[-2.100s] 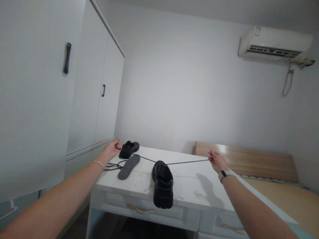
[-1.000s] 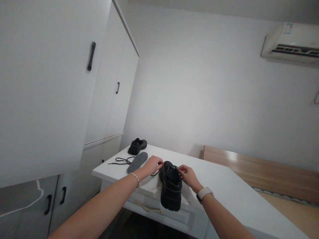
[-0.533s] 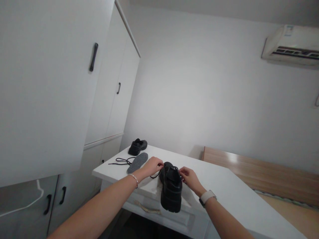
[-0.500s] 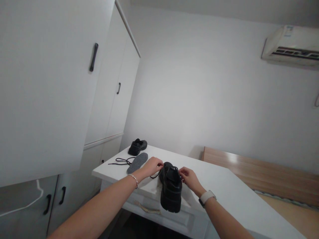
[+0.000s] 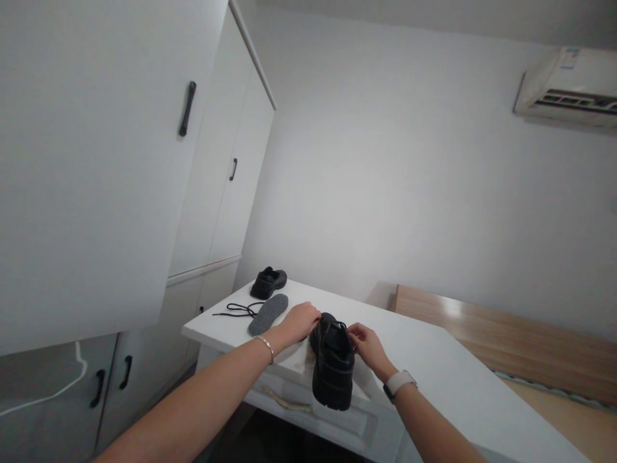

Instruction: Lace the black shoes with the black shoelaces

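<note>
A black chunky-soled shoe (image 5: 332, 366) stands on the white table (image 5: 434, 373) near its front edge, sole end toward me. My left hand (image 5: 299, 319) rests against the shoe's left upper side, fingers curled on its black lace. My right hand (image 5: 367, 346) is at the shoe's right upper side, fingers pinched on the lace there; a white watch sits on that wrist. The lace itself is mostly hidden by my fingers.
A second black shoe (image 5: 268, 282), a grey insole (image 5: 268, 314) and a loose black lace (image 5: 235, 310) lie at the table's far left. White wardrobe doors (image 5: 120, 167) stand close on the left. A wooden bed frame (image 5: 506, 347) lies behind on the right; an air conditioner (image 5: 569, 87) hangs above.
Two seconds ago my hands held the lace stretched wide apart; they have come in to the shoe's top. In the last second they barely moved, the left hand closing slightly on the shoe.
</note>
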`<state>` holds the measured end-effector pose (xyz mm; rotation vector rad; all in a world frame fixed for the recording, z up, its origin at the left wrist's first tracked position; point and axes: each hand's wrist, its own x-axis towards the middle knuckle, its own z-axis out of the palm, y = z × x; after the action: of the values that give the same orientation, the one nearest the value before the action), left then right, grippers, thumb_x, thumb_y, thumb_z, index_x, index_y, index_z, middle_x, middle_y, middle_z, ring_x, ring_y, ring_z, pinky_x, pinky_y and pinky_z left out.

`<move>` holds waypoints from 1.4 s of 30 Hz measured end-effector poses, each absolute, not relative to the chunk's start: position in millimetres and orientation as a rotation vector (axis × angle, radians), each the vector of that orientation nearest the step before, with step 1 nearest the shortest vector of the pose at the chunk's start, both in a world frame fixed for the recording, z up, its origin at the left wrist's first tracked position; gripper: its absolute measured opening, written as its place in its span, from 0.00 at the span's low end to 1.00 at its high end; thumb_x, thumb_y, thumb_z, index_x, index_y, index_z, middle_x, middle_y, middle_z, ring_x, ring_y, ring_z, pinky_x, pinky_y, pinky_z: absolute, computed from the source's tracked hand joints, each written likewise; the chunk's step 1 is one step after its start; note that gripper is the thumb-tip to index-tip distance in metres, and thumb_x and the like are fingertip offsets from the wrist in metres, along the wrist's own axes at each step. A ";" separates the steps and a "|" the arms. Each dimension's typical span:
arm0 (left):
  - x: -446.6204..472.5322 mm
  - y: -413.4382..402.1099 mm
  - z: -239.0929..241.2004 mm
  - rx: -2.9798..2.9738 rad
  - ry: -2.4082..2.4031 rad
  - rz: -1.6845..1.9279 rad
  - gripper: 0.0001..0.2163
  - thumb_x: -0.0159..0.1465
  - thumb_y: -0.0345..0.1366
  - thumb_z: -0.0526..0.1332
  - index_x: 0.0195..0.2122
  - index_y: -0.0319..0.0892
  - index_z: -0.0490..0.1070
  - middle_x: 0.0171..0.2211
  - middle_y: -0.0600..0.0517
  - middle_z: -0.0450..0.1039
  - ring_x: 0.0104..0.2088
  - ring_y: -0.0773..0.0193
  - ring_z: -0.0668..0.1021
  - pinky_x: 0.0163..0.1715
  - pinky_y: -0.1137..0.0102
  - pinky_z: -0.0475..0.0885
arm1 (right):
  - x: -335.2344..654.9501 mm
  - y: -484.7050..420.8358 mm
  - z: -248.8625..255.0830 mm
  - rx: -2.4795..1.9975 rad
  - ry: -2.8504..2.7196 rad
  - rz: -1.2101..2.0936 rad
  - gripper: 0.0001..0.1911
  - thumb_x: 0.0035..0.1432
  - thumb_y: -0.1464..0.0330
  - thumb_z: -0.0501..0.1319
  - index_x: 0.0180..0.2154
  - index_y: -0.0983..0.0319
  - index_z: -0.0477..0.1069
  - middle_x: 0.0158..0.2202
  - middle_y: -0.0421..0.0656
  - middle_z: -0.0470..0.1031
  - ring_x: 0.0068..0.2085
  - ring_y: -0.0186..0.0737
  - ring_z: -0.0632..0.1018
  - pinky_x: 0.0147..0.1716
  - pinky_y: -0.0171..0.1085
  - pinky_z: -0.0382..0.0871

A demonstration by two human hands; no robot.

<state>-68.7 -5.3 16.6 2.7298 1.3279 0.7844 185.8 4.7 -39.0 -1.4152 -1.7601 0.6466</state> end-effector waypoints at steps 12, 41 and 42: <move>-75.0 3.0 3.4 2.624 1.270 0.888 0.10 0.71 0.39 0.60 0.42 0.38 0.75 0.41 0.49 0.77 0.42 0.60 0.80 0.46 0.58 0.75 | 188.9 3.8 -44.8 -1.381 -1.764 0.693 0.10 0.67 0.63 0.61 0.40 0.65 0.72 0.33 0.38 0.75 0.29 0.32 0.76 0.29 0.35 0.75; -59.7 -16.1 8.6 2.706 1.459 0.919 0.06 0.69 0.34 0.61 0.41 0.38 0.75 0.49 0.46 0.75 0.54 0.54 0.74 0.55 0.52 0.70 | 179.2 -15.8 -35.1 -1.354 -1.806 0.445 0.10 0.66 0.63 0.61 0.37 0.64 0.73 0.31 0.38 0.75 0.31 0.34 0.77 0.33 0.37 0.74; -59.1 -15.7 9.6 2.691 1.469 0.891 0.06 0.69 0.35 0.61 0.41 0.38 0.75 0.47 0.47 0.75 0.52 0.55 0.76 0.54 0.53 0.71 | 177.7 -16.5 -34.7 -1.354 -1.801 0.414 0.10 0.66 0.63 0.61 0.37 0.64 0.73 0.32 0.38 0.75 0.32 0.35 0.77 0.33 0.38 0.75</move>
<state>-59.1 -15.7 9.6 2.6912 1.4689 0.8913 177.7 -16.5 -34.7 -1.3536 -1.8008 0.4137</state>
